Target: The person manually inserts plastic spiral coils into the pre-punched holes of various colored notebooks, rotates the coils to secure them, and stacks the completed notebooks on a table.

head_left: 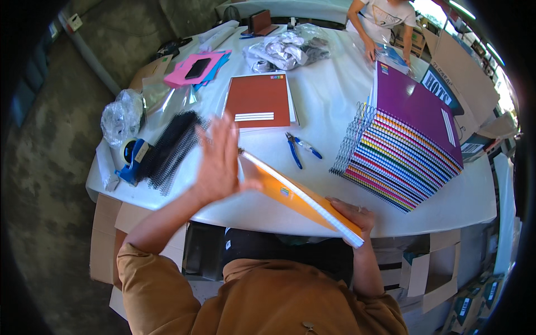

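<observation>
An orange-covered notebook [298,196] is held tilted on its edge above the near side of the table, a white edge facing up. My right hand [354,215] grips its near right end. At the other end my left hand [219,162] is raised with fingers spread, slightly blurred; whether the thumb touches the cover I cannot tell. Just beyond the notebook lie blue-handled cutting pliers [301,149]. Farther back rests a reddish-brown cover on a stack of sheets [259,99]. Black spiral binding coils [170,148] lie in a heap beside my left hand.
A tall stack of spiral notebooks [413,111] with a purple top stands at right. On the left are a blue tape dispenser [133,162], crumpled plastic [123,117] and a phone [198,68] on coloured sheets. Across the table, a person [385,22] handles something. Cardboard boxes [438,268] surround the table.
</observation>
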Demonstrator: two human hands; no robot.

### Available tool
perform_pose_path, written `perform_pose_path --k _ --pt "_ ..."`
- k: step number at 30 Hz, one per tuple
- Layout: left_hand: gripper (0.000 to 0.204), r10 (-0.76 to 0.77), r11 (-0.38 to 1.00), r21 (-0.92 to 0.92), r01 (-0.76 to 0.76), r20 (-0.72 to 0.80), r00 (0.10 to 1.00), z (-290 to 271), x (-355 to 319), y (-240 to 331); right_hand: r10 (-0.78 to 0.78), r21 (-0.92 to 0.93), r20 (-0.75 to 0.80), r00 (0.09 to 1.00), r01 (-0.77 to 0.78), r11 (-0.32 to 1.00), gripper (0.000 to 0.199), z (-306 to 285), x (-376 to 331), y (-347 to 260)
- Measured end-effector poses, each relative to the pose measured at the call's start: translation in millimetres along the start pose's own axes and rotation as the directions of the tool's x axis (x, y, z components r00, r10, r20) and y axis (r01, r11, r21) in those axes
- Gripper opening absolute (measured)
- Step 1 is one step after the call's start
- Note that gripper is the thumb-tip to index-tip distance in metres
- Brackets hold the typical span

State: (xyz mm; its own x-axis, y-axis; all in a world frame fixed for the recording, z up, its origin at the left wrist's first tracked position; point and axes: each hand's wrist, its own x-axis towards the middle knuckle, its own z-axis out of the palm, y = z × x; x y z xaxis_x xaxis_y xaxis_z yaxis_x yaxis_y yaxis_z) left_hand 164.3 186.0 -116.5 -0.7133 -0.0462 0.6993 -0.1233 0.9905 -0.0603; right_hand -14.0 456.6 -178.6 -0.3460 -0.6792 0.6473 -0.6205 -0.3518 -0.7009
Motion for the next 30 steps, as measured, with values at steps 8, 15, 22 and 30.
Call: perform_pose_path --k 8,15,22,30 --pt "0.108 0.115 0.993 0.049 -0.109 -0.159 0.981 45.3 -66.0 8.6 -0.155 -0.117 0.032 0.987 0.158 0.980 0.028 16.3 8.7 -19.0" --pt "0.106 0.128 0.989 -0.034 -0.144 -0.290 0.948 62.1 -85.7 7.1 -0.081 0.017 -0.032 0.996 0.082 0.997 0.026 18.7 -1.8 -19.5" --pt "0.099 0.257 0.966 0.014 -0.259 -0.210 0.944 49.3 -72.6 16.8 -0.081 -0.004 -0.023 0.996 0.081 0.997 0.026 18.0 -8.1 -14.6" --pt "0.100 0.488 0.853 0.379 -0.358 -0.337 0.805 11.9 -28.1 24.2 -0.154 -0.047 -0.012 0.988 0.154 0.987 0.032 20.6 -0.6 -18.9"
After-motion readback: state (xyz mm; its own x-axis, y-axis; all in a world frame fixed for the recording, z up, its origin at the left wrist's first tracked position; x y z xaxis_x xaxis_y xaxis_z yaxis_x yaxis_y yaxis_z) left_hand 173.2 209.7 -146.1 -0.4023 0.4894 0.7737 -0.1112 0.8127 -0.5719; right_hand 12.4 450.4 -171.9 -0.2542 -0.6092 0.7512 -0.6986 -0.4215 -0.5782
